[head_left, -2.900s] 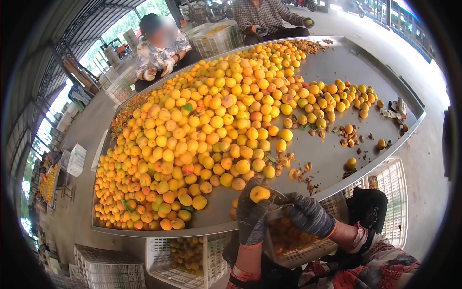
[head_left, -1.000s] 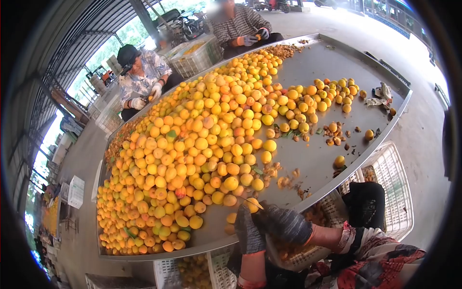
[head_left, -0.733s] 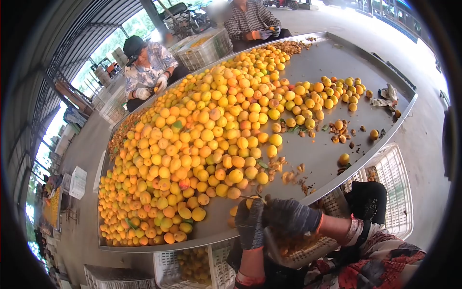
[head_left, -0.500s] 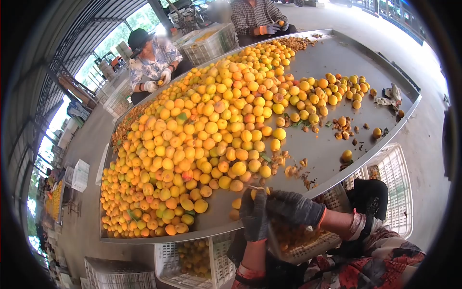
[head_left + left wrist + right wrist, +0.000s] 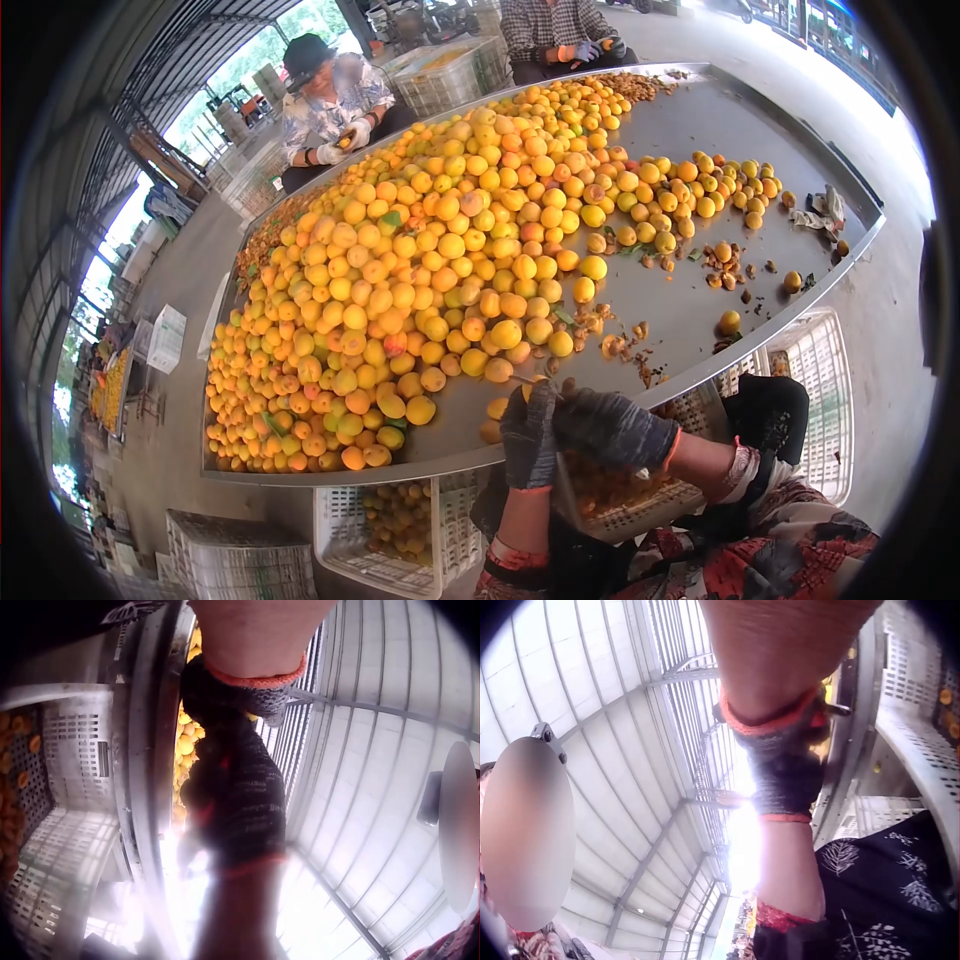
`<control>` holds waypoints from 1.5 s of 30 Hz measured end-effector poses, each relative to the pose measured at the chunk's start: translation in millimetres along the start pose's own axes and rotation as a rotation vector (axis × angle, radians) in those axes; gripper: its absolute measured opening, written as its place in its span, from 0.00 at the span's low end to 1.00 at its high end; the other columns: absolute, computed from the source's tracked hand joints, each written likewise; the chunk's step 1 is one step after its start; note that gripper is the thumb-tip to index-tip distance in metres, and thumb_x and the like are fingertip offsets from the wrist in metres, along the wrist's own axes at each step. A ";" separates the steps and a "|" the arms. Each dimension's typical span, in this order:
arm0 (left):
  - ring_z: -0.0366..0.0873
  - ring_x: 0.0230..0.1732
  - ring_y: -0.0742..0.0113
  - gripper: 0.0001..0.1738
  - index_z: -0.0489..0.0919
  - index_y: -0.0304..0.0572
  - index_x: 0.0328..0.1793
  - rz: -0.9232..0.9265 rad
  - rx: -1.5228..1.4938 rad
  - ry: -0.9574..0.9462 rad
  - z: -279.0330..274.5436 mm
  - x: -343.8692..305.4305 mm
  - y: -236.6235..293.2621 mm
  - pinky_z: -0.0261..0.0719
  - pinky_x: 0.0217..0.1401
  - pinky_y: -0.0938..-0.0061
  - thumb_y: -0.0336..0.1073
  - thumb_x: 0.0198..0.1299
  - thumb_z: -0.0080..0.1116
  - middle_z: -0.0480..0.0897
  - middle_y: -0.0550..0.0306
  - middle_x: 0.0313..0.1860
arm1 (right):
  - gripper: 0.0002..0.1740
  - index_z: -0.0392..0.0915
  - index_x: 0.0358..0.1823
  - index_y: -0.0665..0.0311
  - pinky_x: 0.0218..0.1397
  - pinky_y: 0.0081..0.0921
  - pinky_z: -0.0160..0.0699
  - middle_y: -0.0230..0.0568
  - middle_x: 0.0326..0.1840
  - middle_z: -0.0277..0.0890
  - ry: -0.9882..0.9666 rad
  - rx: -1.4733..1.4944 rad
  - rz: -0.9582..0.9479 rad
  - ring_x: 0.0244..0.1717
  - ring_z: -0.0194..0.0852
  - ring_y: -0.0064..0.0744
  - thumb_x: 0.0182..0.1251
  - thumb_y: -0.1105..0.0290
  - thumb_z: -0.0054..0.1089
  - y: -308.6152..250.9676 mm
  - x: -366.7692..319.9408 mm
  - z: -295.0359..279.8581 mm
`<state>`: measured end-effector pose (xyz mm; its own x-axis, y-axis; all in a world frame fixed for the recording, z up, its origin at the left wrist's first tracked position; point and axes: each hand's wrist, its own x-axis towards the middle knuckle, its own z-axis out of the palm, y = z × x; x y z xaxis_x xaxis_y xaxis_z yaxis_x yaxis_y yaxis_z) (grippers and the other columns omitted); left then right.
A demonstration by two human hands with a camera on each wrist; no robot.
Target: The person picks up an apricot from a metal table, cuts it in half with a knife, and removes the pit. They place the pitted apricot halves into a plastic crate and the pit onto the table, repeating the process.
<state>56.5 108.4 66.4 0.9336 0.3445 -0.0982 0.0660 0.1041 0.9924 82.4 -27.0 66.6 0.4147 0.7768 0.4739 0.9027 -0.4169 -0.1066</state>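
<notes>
In the head view my two gloved hands meet over the near edge of a metal table (image 5: 690, 385). My left hand (image 5: 528, 440) holds a yellow-orange apricot (image 5: 531, 389), mostly hidden by the fingers. Close against it, the curled fingers of my right hand (image 5: 615, 430) grip what looks like a small knife, its thin blade (image 5: 521, 379) showing beside the fruit. Both dark knitted gloves with orange cuffs overlap in the left wrist view, where the left glove (image 5: 236, 694) hides the fruit. The right glove (image 5: 784, 769) appears dark and blurred in the right wrist view.
A large heap of apricots (image 5: 380, 290) covers much of the table. Scraps and pits (image 5: 625, 345) lie near its front edge. Under it stand white plastic crates (image 5: 437, 535), and another crate (image 5: 825, 400) is at the right. Two people (image 5: 325, 110) sit along the far side.
The apricot lay exposed in my left hand earlier; now the fingers cover most of it. My right hand has come in against the left. The head view has shifted slightly.
</notes>
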 end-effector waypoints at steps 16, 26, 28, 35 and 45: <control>0.74 0.43 0.63 0.18 0.72 0.28 0.48 -0.030 -0.059 -0.136 -9.6 9.9 -50.9 0.72 0.47 0.72 0.39 0.64 0.41 0.77 0.48 0.40 | 0.31 0.66 0.56 0.59 0.48 0.30 0.72 0.45 0.48 0.71 -0.092 0.743 0.498 0.46 0.72 0.40 0.50 0.60 0.65 18.5 18.3 -39.8; 0.72 0.37 0.63 0.20 0.69 0.44 0.42 -0.413 -0.822 -0.067 14.2 8.1 -13.7 0.75 0.38 0.68 0.52 0.56 0.50 0.73 0.56 0.36 | 0.36 0.65 0.55 0.64 0.54 0.29 0.67 0.43 0.47 0.69 0.179 0.744 0.439 0.50 0.68 0.38 0.42 0.65 0.71 12.1 22.7 -2.9; 0.72 0.34 0.62 0.21 0.69 0.45 0.42 -0.526 -1.015 -0.014 16.9 7.1 0.2 0.75 0.36 0.67 0.54 0.54 0.51 0.73 0.56 0.34 | 0.36 0.64 0.55 0.64 0.53 0.28 0.67 0.41 0.45 0.70 0.170 0.725 0.483 0.49 0.68 0.36 0.43 0.65 0.71 5.7 25.7 -2.2; 0.73 0.39 0.71 0.24 0.69 0.38 0.48 -0.354 -1.153 -0.436 -7.6 13.3 -27.5 0.75 0.39 0.81 0.52 0.59 0.48 0.74 0.55 0.37 | 0.21 0.70 0.47 0.64 0.39 0.21 0.74 0.33 0.39 0.73 0.242 1.688 0.990 0.37 0.73 0.24 0.51 0.72 0.62 -3.3 2.6 -44.7; 0.74 0.34 0.69 0.21 0.68 0.36 0.50 -0.409 -0.965 -0.107 6.6 -0.3 -0.9 0.79 0.33 0.76 0.46 0.59 0.52 0.74 0.55 0.36 | 0.17 0.70 0.45 0.64 0.31 0.16 0.71 0.35 0.32 0.74 0.131 1.142 0.751 0.29 0.72 0.23 0.58 0.63 0.58 14.2 -52.6 -51.2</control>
<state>58.4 102.1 66.1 0.9328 0.0358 -0.3585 0.1189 0.9088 0.4000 67.6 -98.0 84.9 0.8848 0.4628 0.0546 0.0862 -0.0474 -0.9951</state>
